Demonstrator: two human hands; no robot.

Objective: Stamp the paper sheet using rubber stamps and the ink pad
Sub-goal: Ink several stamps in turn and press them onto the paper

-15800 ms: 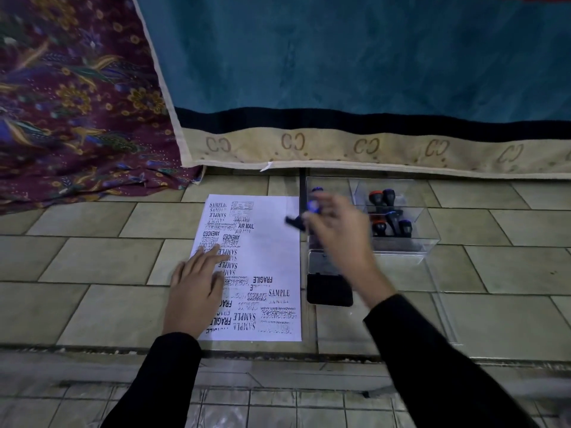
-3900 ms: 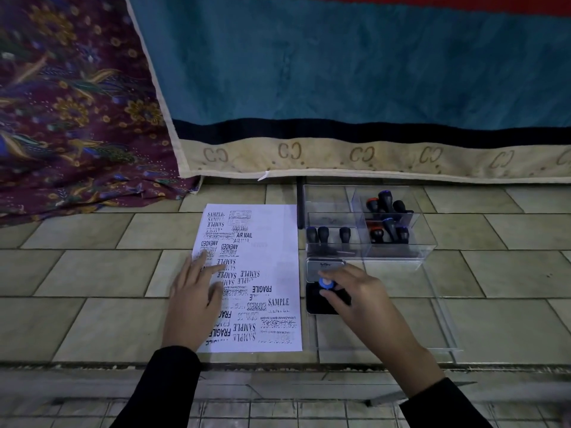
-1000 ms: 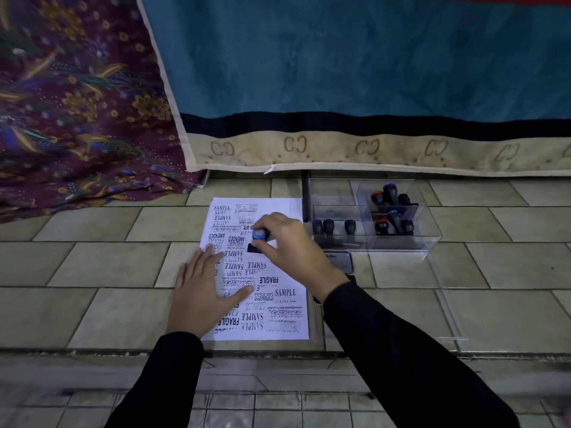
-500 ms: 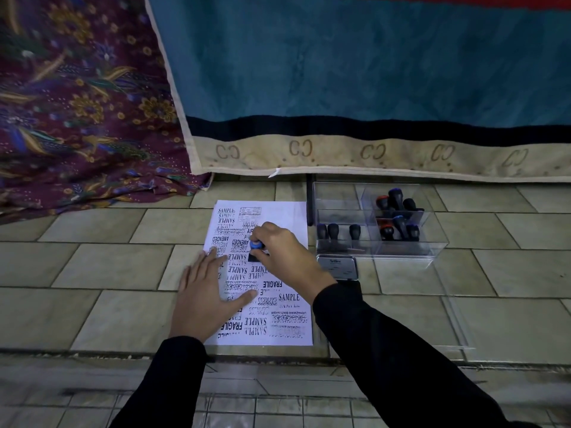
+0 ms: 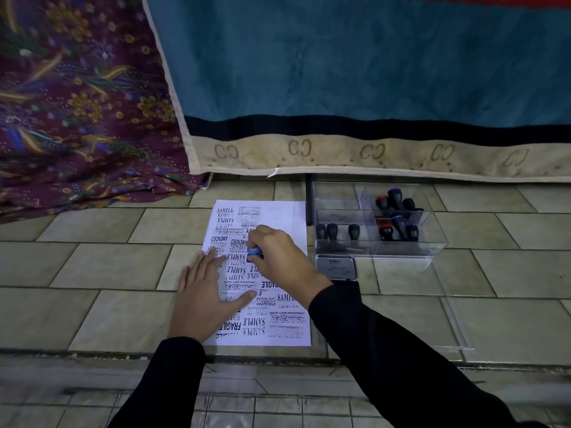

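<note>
A white paper sheet lies on the tiled floor, crowded with black stamp prints such as SAMPLE, FRAGILE and AMENDED. My right hand grips a blue-topped rubber stamp and holds it down on the middle of the sheet. My left hand lies flat with fingers spread on the sheet's left edge, pinning it. The ink pad sits just right of the sheet, its lid standing open; my right sleeve hides its pad part.
A clear plastic organiser right of the sheet holds several black-handled stamps in its compartments. A clear lid lies flat in front of it. A teal rug and patterned maroon cloth border the far side.
My right hand has brought the blue-topped stamp from the ink pad to the sheet and shifted it slightly down the page over the last second. The left hand has stayed put.
</note>
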